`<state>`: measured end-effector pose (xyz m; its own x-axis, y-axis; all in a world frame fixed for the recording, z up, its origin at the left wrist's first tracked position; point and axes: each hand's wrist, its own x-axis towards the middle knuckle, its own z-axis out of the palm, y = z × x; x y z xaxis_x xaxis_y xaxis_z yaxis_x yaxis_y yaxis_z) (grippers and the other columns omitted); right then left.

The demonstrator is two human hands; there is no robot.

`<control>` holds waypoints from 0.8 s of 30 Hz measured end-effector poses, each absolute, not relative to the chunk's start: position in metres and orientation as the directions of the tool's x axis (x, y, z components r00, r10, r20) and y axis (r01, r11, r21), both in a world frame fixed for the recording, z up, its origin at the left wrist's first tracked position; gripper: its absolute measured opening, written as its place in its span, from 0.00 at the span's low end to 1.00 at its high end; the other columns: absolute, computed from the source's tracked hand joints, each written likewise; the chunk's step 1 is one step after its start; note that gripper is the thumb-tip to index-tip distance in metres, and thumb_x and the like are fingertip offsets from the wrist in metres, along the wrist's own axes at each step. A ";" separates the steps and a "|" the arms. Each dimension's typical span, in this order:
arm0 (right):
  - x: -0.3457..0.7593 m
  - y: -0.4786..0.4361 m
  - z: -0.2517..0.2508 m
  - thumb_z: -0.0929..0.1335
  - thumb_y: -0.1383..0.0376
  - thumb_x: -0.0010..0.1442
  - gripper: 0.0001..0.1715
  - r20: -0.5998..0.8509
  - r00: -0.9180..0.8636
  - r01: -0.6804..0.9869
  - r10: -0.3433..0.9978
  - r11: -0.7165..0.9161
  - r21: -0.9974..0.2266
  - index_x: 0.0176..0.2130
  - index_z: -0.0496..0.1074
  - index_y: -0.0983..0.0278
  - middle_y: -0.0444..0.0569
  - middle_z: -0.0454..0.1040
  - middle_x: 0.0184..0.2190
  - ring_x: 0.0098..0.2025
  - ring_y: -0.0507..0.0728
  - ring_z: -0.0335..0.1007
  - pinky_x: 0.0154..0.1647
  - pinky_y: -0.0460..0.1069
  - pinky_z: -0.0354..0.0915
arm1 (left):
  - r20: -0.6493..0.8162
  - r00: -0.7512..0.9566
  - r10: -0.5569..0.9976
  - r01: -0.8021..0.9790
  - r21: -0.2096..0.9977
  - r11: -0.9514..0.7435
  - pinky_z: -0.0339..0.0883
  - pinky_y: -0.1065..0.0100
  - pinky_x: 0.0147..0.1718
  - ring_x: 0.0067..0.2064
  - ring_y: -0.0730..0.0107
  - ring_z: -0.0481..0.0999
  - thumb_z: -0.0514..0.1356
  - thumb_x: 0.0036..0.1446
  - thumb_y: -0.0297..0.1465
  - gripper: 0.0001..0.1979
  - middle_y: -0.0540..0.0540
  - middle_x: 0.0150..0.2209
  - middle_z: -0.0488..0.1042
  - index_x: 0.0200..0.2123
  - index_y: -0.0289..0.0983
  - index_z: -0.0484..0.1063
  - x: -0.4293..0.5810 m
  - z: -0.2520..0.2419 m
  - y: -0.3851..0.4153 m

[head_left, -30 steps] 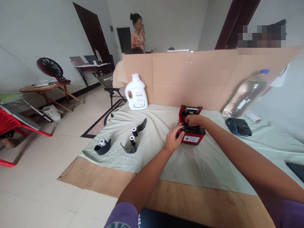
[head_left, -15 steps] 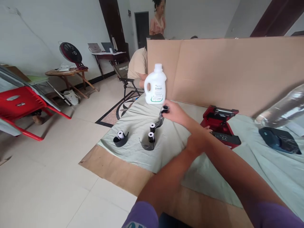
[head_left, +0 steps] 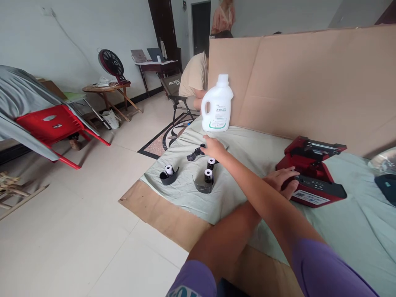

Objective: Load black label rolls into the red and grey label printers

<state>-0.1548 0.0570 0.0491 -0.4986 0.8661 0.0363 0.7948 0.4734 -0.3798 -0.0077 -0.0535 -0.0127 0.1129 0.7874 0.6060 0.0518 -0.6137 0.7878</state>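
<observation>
My forearms cross over a pale green cloth (head_left: 192,202). At the far side my right hand (head_left: 214,148) is closed on a small roll with a loose black strip (head_left: 194,154), low over the cloth. Nearer stand white-cored rolls with black outer wraps: one (head_left: 168,170) at left, one (head_left: 211,163) just below my right hand, and another (head_left: 208,176) in front of it. My left hand (head_left: 281,179) grips the near left corner of a red device like a portable printer (head_left: 312,194), fingers over its top and thumb in front. The device's lid (head_left: 317,146) stands raised.
A white detergent bottle (head_left: 218,105) stands behind the rolls, before a tall cardboard panel (head_left: 303,78). One person (head_left: 194,76) sits beyond it; another (head_left: 223,18) stands farther back. A red chair (head_left: 52,128) and a fan (head_left: 111,64) are at left.
My right hand has moved left and down with its roll and strip. My left hand, mostly hidden before, now shows on the red device. The camera view has shifted.
</observation>
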 end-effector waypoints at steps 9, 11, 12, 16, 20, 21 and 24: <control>-0.080 -0.003 0.048 0.64 0.77 0.55 0.31 0.073 -0.932 0.325 0.355 0.908 -0.266 0.51 0.79 0.52 0.46 0.66 0.66 0.59 0.68 0.56 0.55 0.61 0.55 | 0.626 0.143 0.766 0.053 0.768 -0.638 0.64 0.60 0.66 0.62 0.58 0.72 0.56 0.65 0.28 0.15 0.36 0.61 0.72 0.54 0.37 0.73 -0.004 -0.021 -0.044; -0.075 -0.011 0.042 0.66 0.75 0.54 0.26 0.100 -0.931 0.318 0.350 0.916 -0.244 0.47 0.79 0.54 0.46 0.65 0.67 0.63 0.70 0.52 0.57 0.63 0.53 | 0.634 0.154 0.758 0.058 0.760 -0.648 0.64 0.60 0.65 0.63 0.58 0.72 0.56 0.66 0.29 0.15 0.36 0.62 0.72 0.54 0.36 0.73 -0.005 -0.020 -0.046; -0.074 -0.013 0.041 0.67 0.74 0.54 0.22 0.126 -0.929 0.311 0.349 0.917 -0.249 0.44 0.79 0.55 0.46 0.67 0.65 0.64 0.70 0.51 0.58 0.63 0.51 | 0.635 0.158 0.756 0.064 0.757 -0.650 0.64 0.60 0.65 0.63 0.58 0.72 0.56 0.66 0.29 0.15 0.36 0.62 0.72 0.55 0.36 0.72 -0.006 -0.020 -0.047; -0.067 -0.025 0.042 0.70 0.69 0.51 0.09 0.255 -0.869 0.311 0.425 0.868 -0.388 0.35 0.73 0.60 0.49 0.78 0.47 0.60 0.67 0.61 0.61 0.63 0.50 | 0.649 0.152 0.746 0.077 0.745 -0.663 0.64 0.62 0.64 0.63 0.59 0.72 0.55 0.66 0.29 0.16 0.38 0.61 0.72 0.55 0.37 0.71 -0.006 -0.020 -0.048; -0.035 -0.042 0.053 0.70 0.64 0.54 0.11 0.283 -0.759 0.274 0.586 0.683 -0.676 0.40 0.70 0.60 0.46 0.77 0.37 0.45 0.59 0.72 0.57 0.57 0.61 | 0.644 0.167 0.747 0.059 0.750 -0.659 0.63 0.60 0.65 0.63 0.58 0.71 0.54 0.67 0.31 0.15 0.38 0.63 0.71 0.55 0.38 0.71 -0.001 -0.027 -0.042; -0.022 -0.047 0.058 0.69 0.63 0.56 0.11 0.272 -0.737 0.258 0.619 0.629 -0.733 0.42 0.70 0.60 0.46 0.77 0.39 0.45 0.59 0.73 0.54 0.55 0.64 | 0.625 0.167 0.762 0.057 0.766 -0.640 0.63 0.59 0.65 0.64 0.57 0.71 0.54 0.67 0.31 0.15 0.37 0.62 0.70 0.55 0.37 0.71 0.001 -0.030 -0.040; 0.031 -0.054 0.078 0.67 0.58 0.61 0.14 0.225 -0.647 0.281 0.729 0.502 -0.818 0.46 0.72 0.60 0.47 0.78 0.42 0.48 0.60 0.74 0.50 0.52 0.67 | 0.525 0.116 0.843 0.080 0.841 -0.535 0.63 0.52 0.66 0.63 0.54 0.71 0.52 0.69 0.33 0.15 0.40 0.58 0.74 0.53 0.37 0.72 0.006 -0.037 -0.040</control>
